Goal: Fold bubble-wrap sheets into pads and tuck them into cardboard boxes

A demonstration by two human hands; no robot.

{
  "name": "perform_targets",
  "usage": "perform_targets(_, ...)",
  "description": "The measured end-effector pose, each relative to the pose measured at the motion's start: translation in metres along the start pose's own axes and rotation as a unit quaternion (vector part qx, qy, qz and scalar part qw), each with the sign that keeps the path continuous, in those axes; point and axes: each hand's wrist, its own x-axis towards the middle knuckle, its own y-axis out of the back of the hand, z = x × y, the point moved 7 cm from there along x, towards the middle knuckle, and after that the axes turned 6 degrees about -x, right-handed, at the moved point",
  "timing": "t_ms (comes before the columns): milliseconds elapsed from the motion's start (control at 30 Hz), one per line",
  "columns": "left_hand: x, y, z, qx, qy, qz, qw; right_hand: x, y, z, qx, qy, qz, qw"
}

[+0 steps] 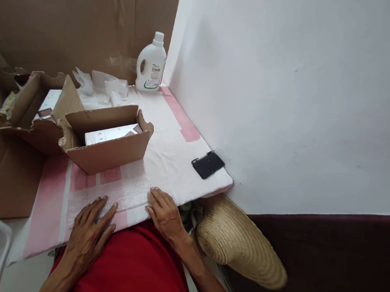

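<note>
My left hand (90, 230) lies flat, fingers spread, on a sheet of clear bubble wrap (125, 190) near the front edge of the cloth-covered table (174, 149). My right hand (164, 211) rests flat on the right end of the same sheet, fingers stretched out. Neither hand holds anything. Just beyond the sheet stands an open cardboard box (110, 140) with a white carton (111, 133) inside it.
A white detergent bottle (151, 64) stands at the far corner by the wall. A black phone (208, 164) lies near the table's right edge. Torn cardboard boxes (20, 111) crowd the left. A straw hat (238, 242) hangs below the table corner. Crumpled plastic wrappers (102, 86) lie at the back.
</note>
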Motion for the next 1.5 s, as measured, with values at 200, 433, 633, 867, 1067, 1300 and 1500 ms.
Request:
perform_targets(200, 0.001, 0.003, 0.002, 0.006, 0.004, -0.012, 1.000, 0.017, -0.003, -0.062, -0.011, 0.114, 0.026, 0.993)
perform_targets(433, 0.010, 0.005, 0.003, 0.005, 0.010, -0.023, 1.000, 0.031, -0.024, -0.068, -0.034, 0.179, -0.010, 0.983)
perform_targets(633, 0.035, -0.004, 0.024, -0.012, -0.015, -0.061, 0.998, 0.019, -0.014, -0.032, -0.049, 0.143, -0.010, 0.988)
perform_targets(867, 0.058, -0.029, 0.055, -0.025, -0.052, -0.088, 0.994, 0.000, 0.011, 0.001, -0.044, 0.058, -0.036, 0.997)
perform_targets(1067, 0.048, -0.026, 0.043, -0.110, -0.050, -0.070, 0.990, 0.004, 0.002, -0.032, 0.053, 0.055, -0.046, 0.996)
perform_targets(1300, 0.020, 0.007, 0.011, -0.093, -0.069, -0.065, 0.991, 0.003, -0.008, -0.036, 0.058, 0.043, -0.081, 0.994)
perform_targets(1500, 0.014, 0.026, 0.004, -0.061, -0.130, -0.017, 0.989, 0.007, -0.002, -0.041, 0.012, 0.045, -0.063, 0.997)
